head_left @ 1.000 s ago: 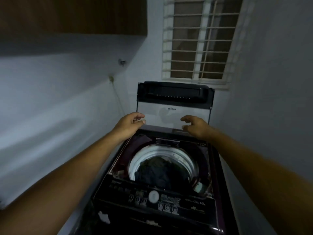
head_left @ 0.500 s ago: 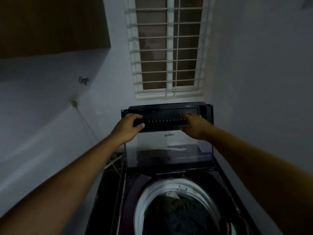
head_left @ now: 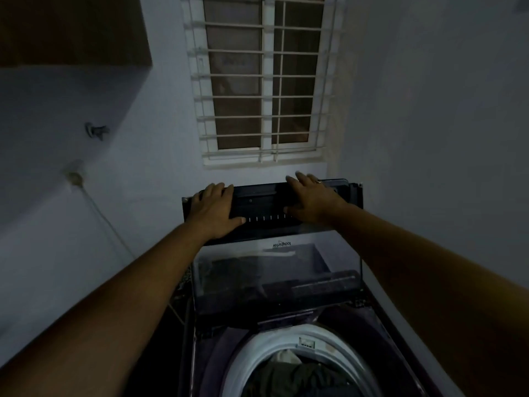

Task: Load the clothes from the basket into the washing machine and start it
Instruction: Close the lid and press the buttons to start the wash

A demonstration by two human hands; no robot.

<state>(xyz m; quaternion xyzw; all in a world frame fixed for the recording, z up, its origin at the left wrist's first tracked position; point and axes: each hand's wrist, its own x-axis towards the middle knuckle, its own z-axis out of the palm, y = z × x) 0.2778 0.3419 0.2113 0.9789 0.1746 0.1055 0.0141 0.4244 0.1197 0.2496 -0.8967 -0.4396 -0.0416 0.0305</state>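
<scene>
The top-load washing machine [head_left: 380, 319] stands below me with its glass lid [head_left: 272, 270] raised upright. My left hand [head_left: 214, 207] grips the left part of the lid's dark top bar [head_left: 263, 202], fingers over the upper edge and thumb on the front. My right hand [head_left: 312, 199] holds the right part of the same bar in the same way. Dark clothes [head_left: 300, 376] lie inside the white-rimmed drum [head_left: 252, 356]. The basket is out of view.
A barred window [head_left: 263, 81] sits in the wall right behind the lid. A tap [head_left: 97, 130] and a wall socket with a cable [head_left: 76, 176] are on the left wall. A wooden cabinet [head_left: 71, 30] hangs at the upper left. A plain wall closes in on the right.
Both hands have moved up from the lid's glass to its dark top bar, and their fingers now hook over the upper edge. The view has shifted closer and upward.
</scene>
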